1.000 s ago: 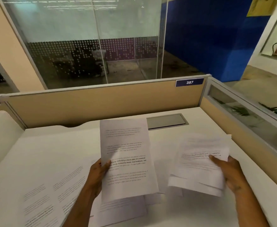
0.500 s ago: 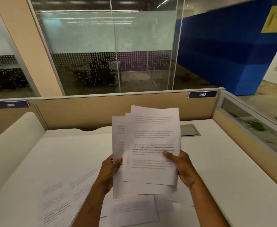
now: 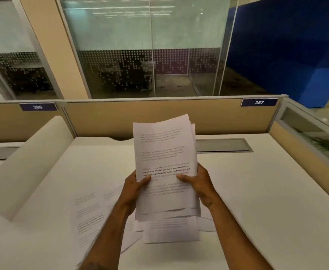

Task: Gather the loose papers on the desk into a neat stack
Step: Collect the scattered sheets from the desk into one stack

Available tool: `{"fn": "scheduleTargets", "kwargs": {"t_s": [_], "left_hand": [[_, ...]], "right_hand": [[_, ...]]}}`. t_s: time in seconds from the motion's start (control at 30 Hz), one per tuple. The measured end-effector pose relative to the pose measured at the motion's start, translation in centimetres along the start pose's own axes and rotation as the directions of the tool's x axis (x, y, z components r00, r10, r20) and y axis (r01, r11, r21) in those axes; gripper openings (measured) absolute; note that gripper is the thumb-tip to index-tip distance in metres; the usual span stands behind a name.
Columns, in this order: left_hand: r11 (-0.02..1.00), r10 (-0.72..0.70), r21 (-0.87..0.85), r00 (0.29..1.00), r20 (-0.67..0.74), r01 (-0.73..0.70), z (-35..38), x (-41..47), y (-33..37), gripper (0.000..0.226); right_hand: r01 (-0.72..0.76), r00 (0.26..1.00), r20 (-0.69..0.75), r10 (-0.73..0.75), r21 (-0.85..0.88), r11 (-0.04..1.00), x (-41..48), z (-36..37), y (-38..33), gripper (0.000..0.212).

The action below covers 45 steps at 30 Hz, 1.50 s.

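Both hands hold one bundle of printed white papers (image 3: 165, 152) upright above the white desk (image 3: 257, 191). My left hand (image 3: 134, 189) grips its left edge with the thumb on the front page. My right hand (image 3: 197, 183) grips the right edge the same way. The sheets overlap closely, with uneven bottom edges. More loose printed sheets (image 3: 89, 215) lie flat on the desk to the lower left, and another sheet (image 3: 171, 230) lies directly under the bundle.
A beige partition (image 3: 159, 115) with number plates 386 and 387 closes the desk's back edge. A grey cable hatch (image 3: 222, 145) is set into the desk behind the bundle. A glass side panel (image 3: 311, 133) bounds the right, a curved white divider (image 3: 29, 164) the left.
The two separate handfuls of paper were brought together in front of me. They now form one tighter bundle held by both hands, and the view has turned left.
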<state>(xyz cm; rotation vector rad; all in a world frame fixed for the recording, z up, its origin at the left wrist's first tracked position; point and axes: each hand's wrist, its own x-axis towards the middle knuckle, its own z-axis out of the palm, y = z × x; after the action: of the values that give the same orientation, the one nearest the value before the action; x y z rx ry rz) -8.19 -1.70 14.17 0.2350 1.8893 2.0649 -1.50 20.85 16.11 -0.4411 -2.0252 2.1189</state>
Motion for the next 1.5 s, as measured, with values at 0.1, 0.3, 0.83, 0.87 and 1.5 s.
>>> {"fn": "scheduleTargets", "kwargs": {"t_s": [0.1,0.3,0.83,0.87,1.5], "left_hand": [[1.0,-0.001,-0.01,0.996,-0.093,0.0,-1.8,-0.8,-0.5,0.029],[0.998,-0.016,-0.063,0.972,-0.235,0.002,-7.4,-3.3,-0.8,0.035],[0.993,-0.045,-0.122,0.918,-0.393,-0.004,-16.0,-9.1,-1.8,0.028],[0.992,-0.049,-0.129,0.917,-0.397,-0.002,-16.6,-9.1,-1.8,0.028],[0.988,-0.12,-0.13,0.931,-0.345,0.079,-24.0,-4.9,-3.1,0.022]], "right_hand": [[-0.057,0.998,0.022,0.057,0.001,0.998,0.1,0.1,0.6,0.067],[-0.392,0.907,-0.334,0.255,-0.454,0.8,-0.5,-2.1,7.9,0.049],[-0.597,0.802,-0.383,0.458,-0.535,0.599,-0.7,0.0,15.0,0.048],[-0.583,0.813,-0.368,0.452,-0.506,0.636,-0.4,-0.3,14.9,0.043],[-0.518,0.856,-0.437,0.277,-0.733,0.442,3.1,9.4,13.9,0.05]]}}
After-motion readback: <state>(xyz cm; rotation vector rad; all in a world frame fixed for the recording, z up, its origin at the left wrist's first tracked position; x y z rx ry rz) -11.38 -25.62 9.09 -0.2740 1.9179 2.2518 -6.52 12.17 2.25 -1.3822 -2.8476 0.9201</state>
